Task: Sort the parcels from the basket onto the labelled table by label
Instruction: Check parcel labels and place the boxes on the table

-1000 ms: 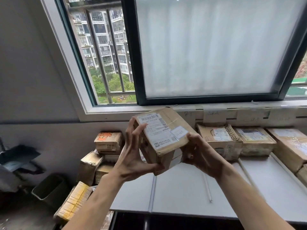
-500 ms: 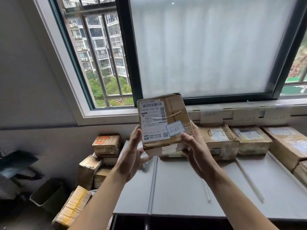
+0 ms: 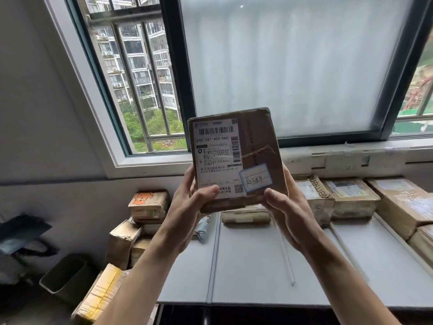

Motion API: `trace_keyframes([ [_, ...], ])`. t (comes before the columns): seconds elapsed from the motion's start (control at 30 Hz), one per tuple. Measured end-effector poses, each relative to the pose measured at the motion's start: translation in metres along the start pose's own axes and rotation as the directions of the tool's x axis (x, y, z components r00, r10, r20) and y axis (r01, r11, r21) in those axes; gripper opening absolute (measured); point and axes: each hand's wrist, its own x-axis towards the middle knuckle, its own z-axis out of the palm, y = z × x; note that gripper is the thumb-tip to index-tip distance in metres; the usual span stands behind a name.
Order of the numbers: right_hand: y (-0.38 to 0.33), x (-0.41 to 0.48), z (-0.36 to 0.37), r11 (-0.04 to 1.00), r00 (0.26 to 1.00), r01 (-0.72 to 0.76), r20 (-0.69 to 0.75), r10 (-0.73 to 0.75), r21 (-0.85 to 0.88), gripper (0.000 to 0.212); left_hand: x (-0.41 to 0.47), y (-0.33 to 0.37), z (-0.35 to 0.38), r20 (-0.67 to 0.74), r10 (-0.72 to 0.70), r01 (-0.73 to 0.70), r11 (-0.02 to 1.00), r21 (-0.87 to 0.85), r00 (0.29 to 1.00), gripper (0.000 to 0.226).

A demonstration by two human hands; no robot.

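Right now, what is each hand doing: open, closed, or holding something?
Left hand: grips the cardboard parcel at its lower left edge, thumb on the front.
Right hand: grips the same parcel at its lower right edge.

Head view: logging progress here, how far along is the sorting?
Done: several brown cardboard parcels sit in a row at the back of the grey table, below paper labels. In hand: the left hand and right hand hold up a brown cardboard box, its white shipping label and blue-bordered sticker facing the camera. Left: that box is unplaced, and more cardboard boxes are piled left of the table.
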Motion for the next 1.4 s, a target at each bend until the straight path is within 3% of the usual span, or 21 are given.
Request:
trace_keyframes([
  [0.2,0.005,-0.007,-0.005,1.0,1.0,-0.02,-0.009,0.021,0.016,0.094,-0.001,-0.013,0.001,-0.025,-0.075,0.076,0.997,0.014,0.997,0.061],
  [0.33,0.016,-0.02,-0.018,0.998,0.998,-0.059,-0.024,0.06,0.029,0.089,-0.003,-0.029,0.009,-0.004,-0.132,0.132,0.991,0.029,0.991,0.063],
  [0.47,0.024,-0.044,-0.038,0.994,0.989,-0.092,-0.113,0.098,0.055,0.081,-0.001,-0.05,0.03,0.036,-0.205,0.202,0.977,0.07,0.978,0.068],
  [0.63,0.023,-0.077,-0.072,0.988,0.961,-0.134,-0.232,0.149,0.079,0.092,0.006,-0.079,0.068,0.108,-0.302,0.292,0.951,0.098,0.947,0.07],
  [0.9,0.031,-0.125,-0.119,0.983,0.919,-0.172,-0.347,0.185,0.066,0.08,0.004,-0.122,0.122,0.228,-0.386,0.375,0.923,0.091,0.894,0.076],
  [1.13,0.059,-0.138,-0.136,0.962,0.861,-0.263,-0.43,0.269,0.076,0.073,0.013,-0.159,0.13,0.265,-0.493,0.488,0.868,0.088,0.829,0.079],
  [1.4,0.077,-0.127,-0.172,0.879,0.72,-0.432,-0.51,0.471,0.202,0.056,0.052,-0.205,0.157,0.244,-0.677,0.678,0.729,0.094,0.695,0.055],
])
